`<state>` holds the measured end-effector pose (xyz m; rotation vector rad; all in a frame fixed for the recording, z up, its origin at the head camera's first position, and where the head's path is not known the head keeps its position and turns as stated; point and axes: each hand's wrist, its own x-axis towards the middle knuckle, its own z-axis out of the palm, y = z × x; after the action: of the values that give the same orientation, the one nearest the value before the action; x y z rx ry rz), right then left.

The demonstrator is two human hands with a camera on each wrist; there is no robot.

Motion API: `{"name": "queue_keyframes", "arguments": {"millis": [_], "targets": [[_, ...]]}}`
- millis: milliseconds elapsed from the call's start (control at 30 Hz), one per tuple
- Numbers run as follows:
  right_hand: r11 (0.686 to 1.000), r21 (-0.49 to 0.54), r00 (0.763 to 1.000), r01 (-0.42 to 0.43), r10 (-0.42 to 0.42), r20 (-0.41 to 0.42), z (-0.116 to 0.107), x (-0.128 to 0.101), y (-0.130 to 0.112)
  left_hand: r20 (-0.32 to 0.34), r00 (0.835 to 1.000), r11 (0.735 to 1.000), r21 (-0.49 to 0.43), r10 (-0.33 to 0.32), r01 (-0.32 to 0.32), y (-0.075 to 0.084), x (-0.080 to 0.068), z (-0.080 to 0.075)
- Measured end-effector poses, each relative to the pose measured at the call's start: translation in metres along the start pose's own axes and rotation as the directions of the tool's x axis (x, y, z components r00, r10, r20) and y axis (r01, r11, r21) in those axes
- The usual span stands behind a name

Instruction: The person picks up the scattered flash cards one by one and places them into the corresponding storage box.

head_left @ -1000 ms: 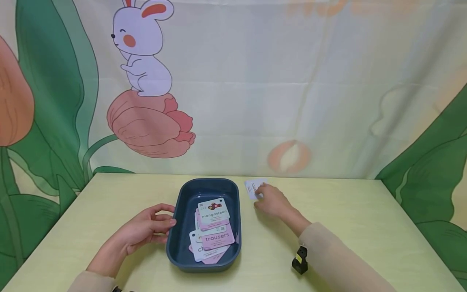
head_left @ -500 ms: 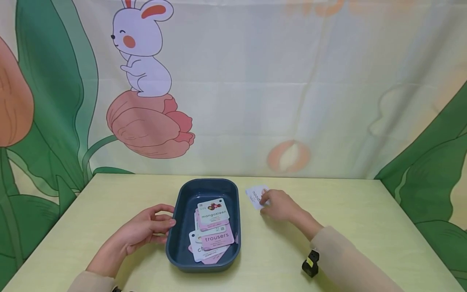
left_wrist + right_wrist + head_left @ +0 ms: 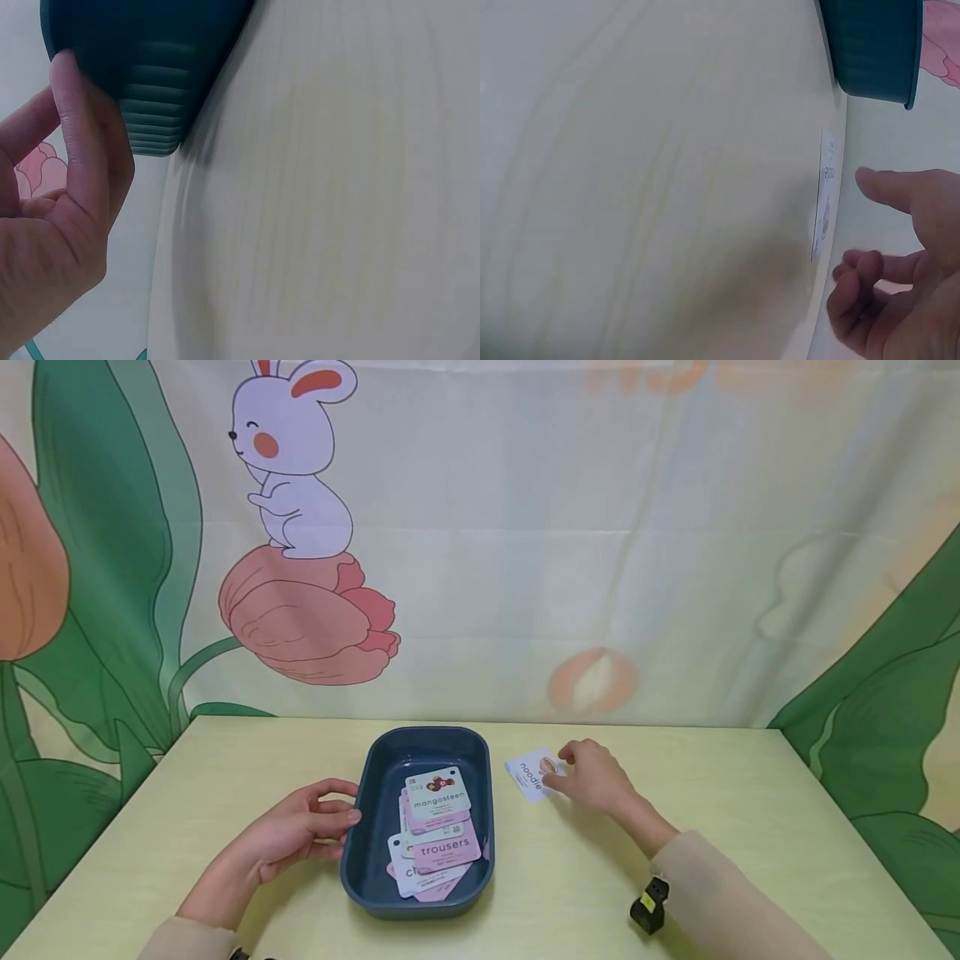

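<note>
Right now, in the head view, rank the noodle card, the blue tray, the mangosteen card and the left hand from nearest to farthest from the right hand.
1. noodle card: on the table at the fingertips of the right hand.
2. blue tray: to its left, mid-table.
3. mangosteen card: inside the tray, farther than the tray's near wall.
4. left hand: against the tray's far side.

Pale yellow-green table [image 3: 750, 793] in lower frame; behind it a cartoon backdrop [image 3: 525, 527], rabbit [image 3: 292, 460] upper left, green leaves at edges.
</note>
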<state>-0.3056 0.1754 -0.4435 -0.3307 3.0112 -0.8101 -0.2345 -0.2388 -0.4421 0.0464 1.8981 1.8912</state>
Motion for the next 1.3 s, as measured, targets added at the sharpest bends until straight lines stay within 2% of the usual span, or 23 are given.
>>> {"name": "queue_keyframes", "arguments": {"millis": [200,500,867,1300], "targets": [[0.991,-0.079,0.993,-0.105,0.108,0.045,0.006,-0.003,-0.004,0.000,1.000,1.000,-0.002,0.000,0.000,-0.001,0.000,0.000],[0.979,-0.166,0.992,-0.116,0.123,0.032,0.015,-0.004,-0.010,-0.004,1.000,1.000,-0.003,-0.004,0.004,0.000,0.001,0.001],[0.991,0.032,0.990,-0.128,0.126,0.067,0.009,0.001,-0.002,-0.009,1.000,1.000,0.000,-0.006,0.006,0.000,0.001,0.000],[0.987,0.132,0.994,-0.096,0.089,0.058,0.008,0.005,0.002,-0.008,1.000,1.000,0.002,-0.005,0.005,0.001,-0.001,0.000]]}}
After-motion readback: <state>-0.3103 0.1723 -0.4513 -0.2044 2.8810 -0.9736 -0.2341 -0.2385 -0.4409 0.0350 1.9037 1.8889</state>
